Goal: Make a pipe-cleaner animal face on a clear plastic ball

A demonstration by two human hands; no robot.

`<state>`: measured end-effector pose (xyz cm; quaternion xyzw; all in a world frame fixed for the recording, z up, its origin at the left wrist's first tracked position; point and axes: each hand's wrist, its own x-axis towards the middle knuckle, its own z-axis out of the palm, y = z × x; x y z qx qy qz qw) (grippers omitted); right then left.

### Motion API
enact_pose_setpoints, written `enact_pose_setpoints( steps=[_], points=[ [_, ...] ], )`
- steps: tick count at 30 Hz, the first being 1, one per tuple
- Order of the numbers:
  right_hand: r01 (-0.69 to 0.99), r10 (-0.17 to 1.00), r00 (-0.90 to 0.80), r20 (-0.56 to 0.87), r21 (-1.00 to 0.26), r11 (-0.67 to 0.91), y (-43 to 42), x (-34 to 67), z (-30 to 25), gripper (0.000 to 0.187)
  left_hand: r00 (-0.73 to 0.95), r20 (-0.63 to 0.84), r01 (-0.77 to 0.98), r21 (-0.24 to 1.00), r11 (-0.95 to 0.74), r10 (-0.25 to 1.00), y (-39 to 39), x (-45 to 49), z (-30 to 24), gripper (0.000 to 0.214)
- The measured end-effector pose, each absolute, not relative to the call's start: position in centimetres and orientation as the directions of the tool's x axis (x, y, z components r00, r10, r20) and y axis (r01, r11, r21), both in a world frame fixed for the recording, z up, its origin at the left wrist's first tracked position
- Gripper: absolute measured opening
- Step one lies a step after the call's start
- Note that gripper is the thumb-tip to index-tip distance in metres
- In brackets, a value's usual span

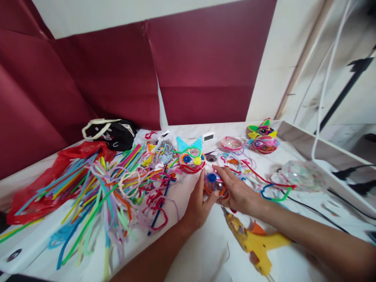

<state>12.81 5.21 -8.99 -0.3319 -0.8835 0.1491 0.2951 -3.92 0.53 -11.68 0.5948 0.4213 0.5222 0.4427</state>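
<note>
There are two hands (196, 207) (241, 194), one glue gun (254, 243), one black bag (119, 138) and pipe cleaners (103, 177) (past counting).

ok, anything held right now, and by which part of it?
The clear trimmed piece, by its opposite sides: left hand on one, right hand on the other.

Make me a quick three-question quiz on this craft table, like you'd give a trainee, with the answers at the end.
1. True or false: the yellow glue gun lies on the white table, in neither hand.
2. What do the left hand and right hand hold between them?
3. What colour is the round nose on the craft piece with light-blue ears?
a) orange
b) yellow
c) black

Key:
1. True.
2. A small clear craft piece with a blue disc.
3. b
</note>
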Motion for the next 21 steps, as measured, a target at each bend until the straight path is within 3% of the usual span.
enact_pose_setpoints(
  steps=[7, 15, 21],
  points=[
    [0.474, 0.667, -0.587, 0.458, -0.474, 0.742, 5.1, 12.8, -8.8, 0.081, 0.044, 0.265, 0.048, 0.962, -0.267, 0.963, 0.5, -4.0, -11.2, 0.07],
    [0.524, 0.702, -0.479, 0.527, -0.469, 0.711, 7.6, 14.4, -6.6, 0.092, -0.122, 0.298, 0.013, 0.954, -0.299, 0.947, 0.6, -4.2, -10.2, 0.055],
    [0.529, 0.717, -0.349, 0.603, -0.505, 0.682, 10.7, 15.3, -4.9, 0.091, -0.218, 0.345, 0.08, 0.938, -0.336, 0.913, 0.8, -4.4, -10.3, 0.036]
  ],
)
